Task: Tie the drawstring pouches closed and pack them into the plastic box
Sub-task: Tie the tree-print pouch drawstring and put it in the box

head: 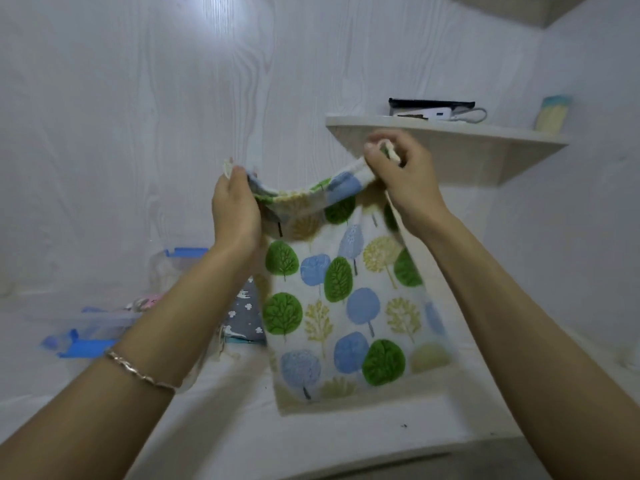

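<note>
A white drawstring pouch (pixel 349 313) printed with green, blue and yellow trees hangs in the air in front of me. My left hand (pixel 235 213) grips the left end of its top hem. My right hand (pixel 401 178) pinches the right end, with the cream drawstring between its fingers. The mouth of the pouch sags open between the two hands. A clear plastic box (pixel 104 322) with blue clips lies low at the left, with something pink showing in it. A grey pouch (pixel 246 317) with white shapes lies on the white surface behind the hanging one.
A corner shelf (pixel 450 140) juts from the wall right behind my right hand; it carries a black and white device with a cable (pixel 433 109) and a pale roll (pixel 552 114). A second clear container (pixel 173 265) with a blue clip stands by the wall at the left.
</note>
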Motion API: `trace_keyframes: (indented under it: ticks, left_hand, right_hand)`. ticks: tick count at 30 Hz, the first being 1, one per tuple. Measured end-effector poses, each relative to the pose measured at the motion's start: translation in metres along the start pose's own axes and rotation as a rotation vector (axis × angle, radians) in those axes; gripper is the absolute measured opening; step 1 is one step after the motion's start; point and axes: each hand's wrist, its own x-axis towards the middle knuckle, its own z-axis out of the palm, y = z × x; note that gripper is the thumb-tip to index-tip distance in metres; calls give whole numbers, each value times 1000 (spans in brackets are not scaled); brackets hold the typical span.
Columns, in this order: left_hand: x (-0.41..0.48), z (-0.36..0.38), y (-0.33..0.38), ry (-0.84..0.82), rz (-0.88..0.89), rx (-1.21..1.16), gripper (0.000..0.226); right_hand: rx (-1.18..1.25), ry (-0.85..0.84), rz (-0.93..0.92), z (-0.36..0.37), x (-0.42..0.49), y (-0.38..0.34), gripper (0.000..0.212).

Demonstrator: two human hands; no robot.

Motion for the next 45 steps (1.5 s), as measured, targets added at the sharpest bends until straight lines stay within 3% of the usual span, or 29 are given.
trace_keyframes:
  ticks: [4,7,12,15,17,20,25,28,34,37,39,43,45]
  left_hand:
    - [-9,-13,-19,-29,-140,23,40]
    - [-10,-27,-29,4,-207,-38,25]
    - [4,-50,-44,60,-327,-249,29]
    - [2,-53,-53,52,-379,-561,28]
    - [2,-55,-56,61,-374,-564,29]
    - [7,-59,-54,92,-286,-418,32]
    - [17,-69,-43,144,-168,-260,31]
    - [26,-78,-29,189,-113,-221,32]
    - [30,-83,-21,234,-53,-144,33]
    - [23,-74,-28,124,-33,-22,34]
    - [12,-63,-34,-45,-55,88,35]
    - [-31,-35,-45,-597,-152,464,25]
    - [-51,-24,-52,-891,-229,589,39]
  right_hand:
    - [0,12,273,6,-34,29,25]
    - [40,-15,463,4,-56,53,30]
    - [706,175,813,1,-76,97,29]
    - [1058,298,867,12,-91,120,34]
    - [1135,368,887,19,-101,127,38]
    - [824,334,885,24,-116,137,39]
    - [201,47,689,20,-130,153,38]
    - [18,-60,603,11,-136,160,39]
    - [-229,-112,551,4,-145,171,43]
    - [-282,-133,535,10,-139,163,42]
    - [-205,-120,550,20,-127,147,40]
    - [77,-139,510,50,-90,84,37]
    - [253,-158,476,60,-71,52,34]
